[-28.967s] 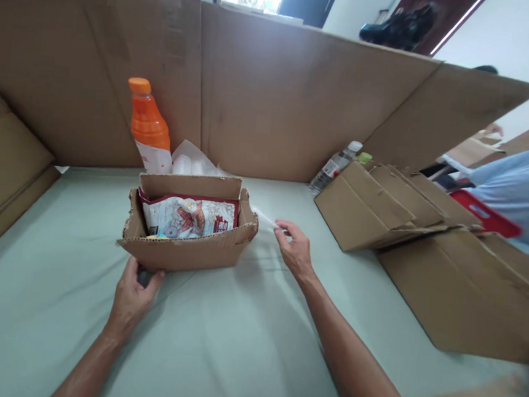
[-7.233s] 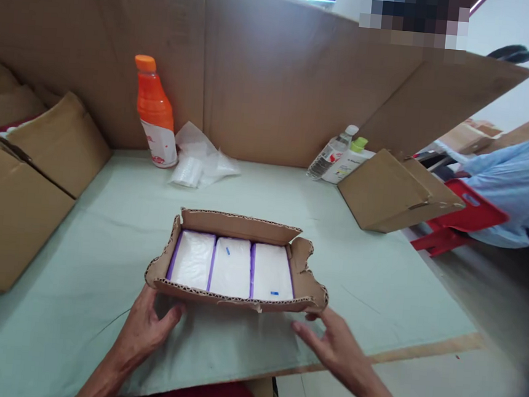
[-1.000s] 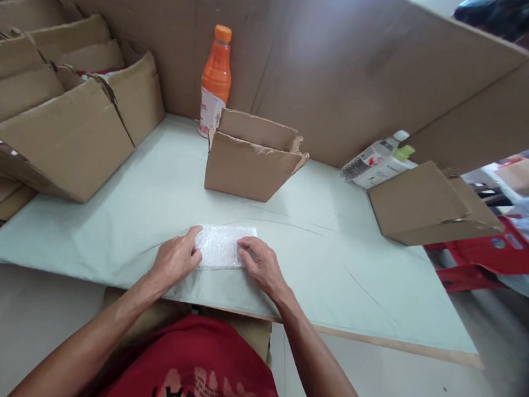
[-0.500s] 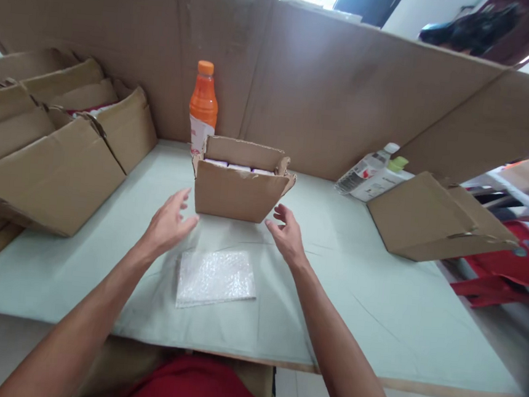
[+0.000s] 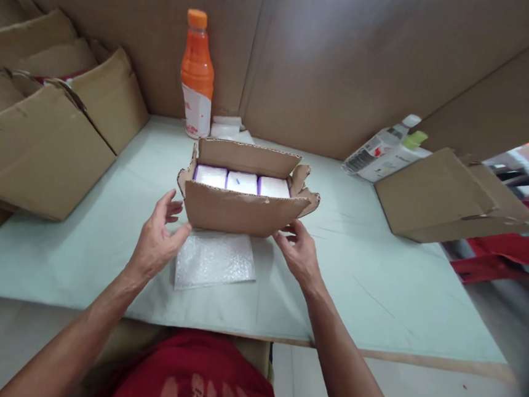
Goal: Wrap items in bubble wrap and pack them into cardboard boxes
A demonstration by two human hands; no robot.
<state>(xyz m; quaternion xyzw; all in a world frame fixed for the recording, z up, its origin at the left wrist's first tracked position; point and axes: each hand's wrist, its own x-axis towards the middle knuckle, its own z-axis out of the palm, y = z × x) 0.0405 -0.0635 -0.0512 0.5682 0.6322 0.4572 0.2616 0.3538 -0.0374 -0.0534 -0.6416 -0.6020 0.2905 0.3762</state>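
Cardboard box (image 5: 244,208) of white packs (image 5: 242,182), flanked by open hands on the desk (image 5: 376,295).
Cup your left hand (image 5: 156,246) and right hand (image 5: 300,256), both empty, on its near corners; keep it level above the bubble wrap (image 5: 215,260).

orange bottle (image 5: 197,75) (upright), flattened cartons (image 5: 44,123)

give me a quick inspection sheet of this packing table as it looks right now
surface: pale green sheet over the table, creased.
job's things: small open cardboard box holding three white purple-edged packs; flat bubble-wrap sheet in front of it.
clutter: orange plastic bottle, two bottles lying down, cardboard boxes left and right.
hands: left hand open beside the box's left corner; right hand at its right front corner.
cables: nothing seen.
surroundings: tall cardboard screen behind; red frame at right.
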